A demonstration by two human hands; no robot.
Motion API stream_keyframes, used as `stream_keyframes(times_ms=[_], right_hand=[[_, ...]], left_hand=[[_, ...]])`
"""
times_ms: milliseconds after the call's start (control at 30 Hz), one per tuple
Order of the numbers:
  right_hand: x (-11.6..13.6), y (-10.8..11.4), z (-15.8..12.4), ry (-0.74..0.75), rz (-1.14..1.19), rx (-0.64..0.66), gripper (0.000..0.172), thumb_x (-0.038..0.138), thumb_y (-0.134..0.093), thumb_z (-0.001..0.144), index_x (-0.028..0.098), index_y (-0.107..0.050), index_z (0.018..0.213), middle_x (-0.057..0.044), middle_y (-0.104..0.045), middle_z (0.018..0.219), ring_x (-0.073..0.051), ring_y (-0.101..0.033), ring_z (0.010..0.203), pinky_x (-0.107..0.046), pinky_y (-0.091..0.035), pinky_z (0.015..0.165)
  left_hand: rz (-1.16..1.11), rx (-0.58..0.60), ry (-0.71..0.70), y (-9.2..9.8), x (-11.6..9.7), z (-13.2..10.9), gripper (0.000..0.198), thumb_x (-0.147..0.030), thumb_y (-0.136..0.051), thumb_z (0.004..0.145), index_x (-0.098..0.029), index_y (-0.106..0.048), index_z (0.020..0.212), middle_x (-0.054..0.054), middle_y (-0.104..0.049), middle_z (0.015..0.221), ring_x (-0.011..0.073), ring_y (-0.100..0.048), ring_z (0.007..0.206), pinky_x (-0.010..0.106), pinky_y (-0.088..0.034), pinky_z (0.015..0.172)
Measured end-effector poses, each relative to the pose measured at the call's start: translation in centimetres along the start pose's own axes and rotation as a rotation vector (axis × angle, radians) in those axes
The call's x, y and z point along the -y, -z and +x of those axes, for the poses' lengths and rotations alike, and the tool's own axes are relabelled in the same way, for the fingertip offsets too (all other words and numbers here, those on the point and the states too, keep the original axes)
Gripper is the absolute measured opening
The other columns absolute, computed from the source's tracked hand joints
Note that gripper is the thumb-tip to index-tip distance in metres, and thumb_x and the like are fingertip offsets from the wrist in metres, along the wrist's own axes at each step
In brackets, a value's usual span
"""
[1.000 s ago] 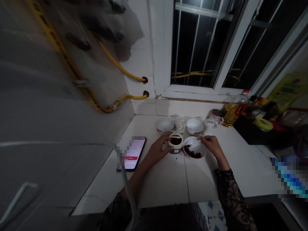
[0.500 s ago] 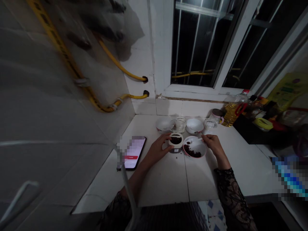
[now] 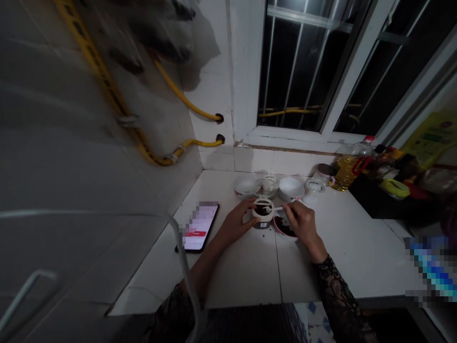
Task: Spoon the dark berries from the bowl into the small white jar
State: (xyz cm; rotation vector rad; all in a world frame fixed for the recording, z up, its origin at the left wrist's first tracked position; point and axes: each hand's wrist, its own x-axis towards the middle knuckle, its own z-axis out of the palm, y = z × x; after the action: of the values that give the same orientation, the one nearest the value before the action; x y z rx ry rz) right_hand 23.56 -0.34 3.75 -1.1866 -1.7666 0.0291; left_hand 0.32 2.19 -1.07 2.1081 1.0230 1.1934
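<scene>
My left hand wraps around a small white-rimmed jar holding dark contents on the white tiled counter. My right hand pinches a white spoon whose bowl reaches over the jar's mouth. Under my right hand sits a white bowl with dark pieces in it, partly hidden by the hand.
A lit phone lies left of the jar. Behind stand two white bowls, a glass jar and a small cup. An oil bottle and packets crowd the right. Yellow hoses run along the left wall; a barred window is ahead.
My right hand has moved left with the spoon, from above the bowl to over the jar's mouth. My left hand stays on the jar. The view shifted slightly.
</scene>
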Motion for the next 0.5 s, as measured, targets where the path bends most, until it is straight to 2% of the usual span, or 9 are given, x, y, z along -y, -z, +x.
stream_keyframes(times_ms=[67, 100, 200, 233, 367, 500], right_hand=[[0.3, 0.1, -0.3, 0.112, -0.061, 0.023, 0.037, 0.041, -0.050, 0.095, 0.019, -0.065, 0.070, -0.004, -0.064, 0.064, -0.013, -0.056, 0.058, -0.024, -0.041, 0.058], [0.2, 0.4, -0.3, 0.113, -0.070, 0.004, 0.037, 0.040, -0.050, 0.095, 0.018, -0.065, 0.070, -0.004, -0.064, 0.064, -0.012, -0.056, 0.057, -0.024, -0.041, 0.058], [-1.2, 1.9, 0.0, -0.036, -0.074, -0.073, 0.042, 0.045, -0.048, 0.095, 0.018, -0.064, 0.068, -0.001, -0.061, 0.059, -0.011, -0.050, 0.053, -0.023, -0.037, 0.054], [-1.8, 2.4, 0.1, -0.100, -0.087, -0.057, 0.044, 0.049, -0.048, 0.094, 0.018, -0.064, 0.068, -0.001, -0.060, 0.058, -0.011, -0.048, 0.051, -0.023, -0.036, 0.052], [-4.3, 4.0, 0.4, -0.292, -0.289, 0.147, 0.049, 0.054, -0.045, 0.091, 0.018, -0.065, 0.064, -0.004, -0.061, 0.055, -0.014, -0.050, 0.053, -0.025, -0.032, 0.053], [-5.3, 4.0, 0.3, -0.324, -0.476, 0.287, 0.042, 0.048, -0.046, 0.090, 0.020, -0.070, 0.070, -0.009, -0.070, 0.067, -0.019, -0.059, 0.063, -0.027, -0.031, 0.057]], left_hand=[[-0.009, 0.002, 0.004, 0.0, -0.1, 0.0, 0.025, -0.037, -0.063, 0.086, -0.023, -0.056, 0.106, 0.010, -0.059, 0.135, 0.0263, -0.057, 0.124, 0.041, -0.052, 0.092], [-0.011, 0.007, 0.007, 0.0, -0.1, 0.0, 0.025, -0.036, -0.062, 0.086, -0.023, -0.056, 0.107, 0.011, -0.058, 0.136, 0.0263, -0.057, 0.124, 0.041, -0.052, 0.092], [-0.005, 0.016, 0.013, 0.2, -0.5, 0.0, 0.025, -0.035, -0.063, 0.086, -0.023, -0.055, 0.108, 0.011, -0.058, 0.137, 0.0264, -0.056, 0.125, 0.043, -0.050, 0.097], [-0.003, 0.017, 0.014, 0.2, -0.6, -0.1, 0.025, -0.035, -0.063, 0.086, -0.023, -0.055, 0.108, 0.011, -0.058, 0.137, 0.0264, -0.056, 0.125, 0.044, -0.049, 0.098], [0.001, 0.023, 0.021, 0.3, -0.7, -0.1, 0.026, -0.035, -0.063, 0.087, -0.024, -0.055, 0.109, 0.010, -0.058, 0.136, 0.0260, -0.056, 0.126, 0.044, -0.049, 0.098], [-0.001, 0.017, 0.012, 0.2, -0.5, 0.0, 0.025, -0.035, -0.063, 0.086, -0.024, -0.055, 0.107, 0.010, -0.058, 0.136, 0.0259, -0.056, 0.126, 0.044, -0.050, 0.097]])
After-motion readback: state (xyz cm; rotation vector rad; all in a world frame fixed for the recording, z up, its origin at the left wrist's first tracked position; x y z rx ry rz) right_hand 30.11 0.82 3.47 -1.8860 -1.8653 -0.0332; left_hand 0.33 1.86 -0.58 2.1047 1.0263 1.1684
